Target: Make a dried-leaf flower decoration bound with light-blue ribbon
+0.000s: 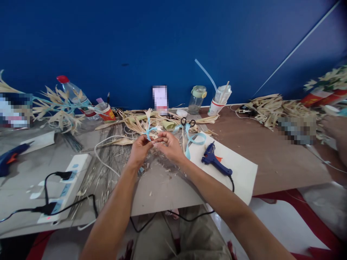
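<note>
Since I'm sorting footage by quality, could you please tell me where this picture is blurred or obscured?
Head view: three patches are pixelated, at left, centre and right; another person's hand, far right, is blurred; the right-hand glue gun looks sharper.

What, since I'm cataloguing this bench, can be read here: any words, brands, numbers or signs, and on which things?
No text can be read.
Bottle: label too small and blurred.
Left red cup: print blurred.
White cup: print too small.
Right red cups: print blurred.
Power strip: markings too small.
Screen by the wall: pixelated.
</note>
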### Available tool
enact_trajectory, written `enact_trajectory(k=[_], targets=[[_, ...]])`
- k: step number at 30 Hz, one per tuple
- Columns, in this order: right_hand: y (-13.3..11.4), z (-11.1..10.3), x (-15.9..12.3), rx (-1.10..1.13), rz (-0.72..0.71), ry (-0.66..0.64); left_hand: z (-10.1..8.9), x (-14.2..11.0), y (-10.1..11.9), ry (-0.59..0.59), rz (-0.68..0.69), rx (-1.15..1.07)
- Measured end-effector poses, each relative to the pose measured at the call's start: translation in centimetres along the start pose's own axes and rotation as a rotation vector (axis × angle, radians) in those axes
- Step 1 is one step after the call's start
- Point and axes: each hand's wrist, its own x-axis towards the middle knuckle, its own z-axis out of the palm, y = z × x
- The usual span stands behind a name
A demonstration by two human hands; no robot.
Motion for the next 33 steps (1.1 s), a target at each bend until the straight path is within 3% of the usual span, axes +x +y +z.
enact_trajectory(k=[2, 9, 14, 19, 27, 33], targets=[[0.1, -0.2, 0.3, -0.006, 0.032, -0.045, 0.0, 0.1, -0.1, 0.002, 0.005, 0.052], [0.3, -0.7, 0.6, -0.366, 0.046, -0.105, 0.6, -0.1, -0.1, -0.043, 0.033, 0.171], [-0.2, -0.7, 0.5, -0.427, 0.066, -0.18, 0.2, 0.0, 0.0, -0.063, 0.011, 0.195], [-0.2, -0.8, 0.5, -0.467, 0.103, -0.157, 0.1, 0.2, -0.4, -0.09, -0.076, 0.127], [0.3, -1.0, 0.7, -0.118, 0.198, -0.149, 0.2, -0.4, 0.3, -0.15, -0.277, -0.241], [0.8, -0.7, 0.7, 0.264, 0.292, -0.109, -0.3, -0.6, 0.6, -0.226, -0.274, -0.344]])
